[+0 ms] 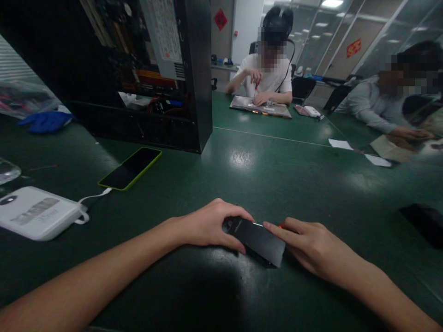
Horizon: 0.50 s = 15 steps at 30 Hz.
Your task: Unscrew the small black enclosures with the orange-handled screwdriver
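Observation:
A dark grey oblong box-like device [263, 242] with small print near its rounded left end lies on the green table in front of me. My left hand [214, 226] grips that left end, with the thumb on the near side and the fingers on the far side. My right hand [311, 242] is closed at the device's right end, its index finger stretched along the far edge. A bit of something orange [281, 226] shows between the right fingers; the rest of it is hidden, so its kind cannot be told.
An opened black computer case [204, 83] stands at the back left. Before it lie a phone [133, 168] and a white power bank [41, 214] with a cable. A blue glove [44, 122] lies farther left. Across the table, a person [266, 74] works on a flat panel [261, 107]; another sits right.

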Tool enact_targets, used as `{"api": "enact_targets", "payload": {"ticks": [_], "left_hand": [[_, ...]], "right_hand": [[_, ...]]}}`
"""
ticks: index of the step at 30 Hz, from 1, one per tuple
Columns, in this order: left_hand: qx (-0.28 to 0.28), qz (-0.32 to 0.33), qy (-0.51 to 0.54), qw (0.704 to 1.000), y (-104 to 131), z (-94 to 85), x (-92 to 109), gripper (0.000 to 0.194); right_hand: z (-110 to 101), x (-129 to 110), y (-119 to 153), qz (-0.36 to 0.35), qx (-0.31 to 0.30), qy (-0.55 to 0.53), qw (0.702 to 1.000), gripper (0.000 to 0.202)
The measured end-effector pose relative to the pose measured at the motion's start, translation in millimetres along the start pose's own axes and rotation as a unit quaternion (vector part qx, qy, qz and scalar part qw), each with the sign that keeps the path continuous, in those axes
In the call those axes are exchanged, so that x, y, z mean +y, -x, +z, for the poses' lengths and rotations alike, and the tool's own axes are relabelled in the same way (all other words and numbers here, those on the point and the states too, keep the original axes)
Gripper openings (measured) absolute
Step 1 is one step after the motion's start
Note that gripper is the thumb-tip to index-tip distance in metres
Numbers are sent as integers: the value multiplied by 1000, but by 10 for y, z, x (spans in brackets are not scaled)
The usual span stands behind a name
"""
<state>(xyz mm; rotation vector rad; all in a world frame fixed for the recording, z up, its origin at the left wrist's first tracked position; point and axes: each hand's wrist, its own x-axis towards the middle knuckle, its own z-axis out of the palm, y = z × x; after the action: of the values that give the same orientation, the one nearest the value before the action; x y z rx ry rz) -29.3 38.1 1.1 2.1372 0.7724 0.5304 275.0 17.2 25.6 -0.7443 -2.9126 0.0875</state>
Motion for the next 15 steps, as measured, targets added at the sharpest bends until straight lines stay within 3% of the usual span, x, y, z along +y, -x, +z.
{"api": "enact_targets", "payload": {"ticks": [6, 15], "left_hand": [[-11, -8, -13, 1000, 1, 58, 8, 62], [-8, 9, 16, 1000, -11, 64, 24, 64]], "right_hand": [[-5, -29, -47, -2, 3, -14, 1000, 51], [28, 214, -116, -2, -3, -95, 995, 42]]}}
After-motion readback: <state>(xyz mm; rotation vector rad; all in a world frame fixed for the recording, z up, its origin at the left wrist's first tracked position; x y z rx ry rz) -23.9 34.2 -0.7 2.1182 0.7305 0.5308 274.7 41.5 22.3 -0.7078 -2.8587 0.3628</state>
